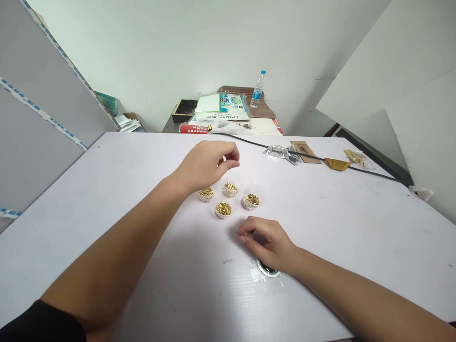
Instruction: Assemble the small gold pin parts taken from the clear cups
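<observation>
My left hand is above the far side of several small clear cups, its thumb and index finger curled toward each other with a gap between the tips; nothing shows in it. Partly under it stands a cup of gold pins. Beside that are a second cup, a nearer cup and a right cup, all with small gold pieces. My right hand is nearer to me, over a round black disc with a silver rim. Its fingertips are pinched together; what they hold, if anything, is too small to tell.
On the white table, a black cable runs along the far edge, past silver packets, brown card and gold foil. Behind stand a water bottle, papers and a black box.
</observation>
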`<state>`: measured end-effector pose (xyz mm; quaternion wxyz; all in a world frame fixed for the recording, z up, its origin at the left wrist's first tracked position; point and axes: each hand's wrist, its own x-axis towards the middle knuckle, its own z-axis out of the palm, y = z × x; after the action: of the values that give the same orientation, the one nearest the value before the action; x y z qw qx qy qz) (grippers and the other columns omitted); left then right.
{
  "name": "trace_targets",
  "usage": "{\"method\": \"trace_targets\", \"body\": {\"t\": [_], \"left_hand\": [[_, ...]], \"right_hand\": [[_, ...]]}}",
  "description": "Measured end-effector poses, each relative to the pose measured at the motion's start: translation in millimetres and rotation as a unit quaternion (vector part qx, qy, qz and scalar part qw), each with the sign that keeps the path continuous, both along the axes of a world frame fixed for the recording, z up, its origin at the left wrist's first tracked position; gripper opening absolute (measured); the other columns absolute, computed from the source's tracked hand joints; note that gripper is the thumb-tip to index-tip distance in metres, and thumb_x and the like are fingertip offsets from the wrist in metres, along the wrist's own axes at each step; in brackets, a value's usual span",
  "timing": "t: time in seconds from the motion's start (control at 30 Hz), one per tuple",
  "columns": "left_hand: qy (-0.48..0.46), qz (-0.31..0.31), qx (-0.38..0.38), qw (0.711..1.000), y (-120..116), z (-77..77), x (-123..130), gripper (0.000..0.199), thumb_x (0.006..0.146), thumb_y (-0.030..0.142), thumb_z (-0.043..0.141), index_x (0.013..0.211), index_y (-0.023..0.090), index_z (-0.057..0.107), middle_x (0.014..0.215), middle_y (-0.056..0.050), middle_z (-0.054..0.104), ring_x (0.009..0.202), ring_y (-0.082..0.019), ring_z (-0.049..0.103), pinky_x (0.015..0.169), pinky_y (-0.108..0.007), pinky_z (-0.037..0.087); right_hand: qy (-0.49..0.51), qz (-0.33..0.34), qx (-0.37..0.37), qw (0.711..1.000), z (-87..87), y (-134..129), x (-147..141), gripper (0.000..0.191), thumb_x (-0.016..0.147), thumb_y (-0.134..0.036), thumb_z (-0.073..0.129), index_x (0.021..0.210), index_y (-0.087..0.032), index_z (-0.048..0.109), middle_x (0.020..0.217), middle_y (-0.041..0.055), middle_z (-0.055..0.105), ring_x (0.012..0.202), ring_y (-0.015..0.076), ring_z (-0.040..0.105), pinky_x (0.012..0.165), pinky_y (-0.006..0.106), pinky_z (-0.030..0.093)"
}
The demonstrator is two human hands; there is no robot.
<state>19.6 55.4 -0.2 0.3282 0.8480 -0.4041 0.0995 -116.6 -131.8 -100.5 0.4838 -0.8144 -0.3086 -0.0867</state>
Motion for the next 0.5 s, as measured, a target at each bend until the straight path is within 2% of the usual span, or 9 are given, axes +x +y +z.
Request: {"method": "trace_targets", "body": {"t": [0.2,0.5], "left_hand": [[0.025,0.024,0.038,0.999,-0.7,-2.5,0.8,0.009,0.087,0.022,0.063,0.079,0.018,0.065,0.080,0.002,0.071,0.075,-0.014,0.062,0.068,-0.027,0.043],[-0.007,0.046,0.103,0.994,-4.2,-11.7,6.7,0.013,0.090,0.028,0.059,0.083,0.020,0.067,0.084,0.002,0.073,0.075,-0.016,0.061,0.066,-0.029,0.039]], "right_hand": [[0.008,0.002,0.000,1.000,0.0,-0.1,0.8,0.006,0.091,-0.014,0.057,0.092,-0.017,0.062,0.073,0.0029,0.062,0.062,0.0112,0.058,0.054,0.022,0.046],[0.007,0.005,0.000,1.000,-0.9,-0.2,0.1,0.006,0.091,-0.014,0.057,0.092,-0.017,0.062,0.073,0.0026,0.061,0.060,0.0106,0.056,0.052,0.022,0.044]]}}
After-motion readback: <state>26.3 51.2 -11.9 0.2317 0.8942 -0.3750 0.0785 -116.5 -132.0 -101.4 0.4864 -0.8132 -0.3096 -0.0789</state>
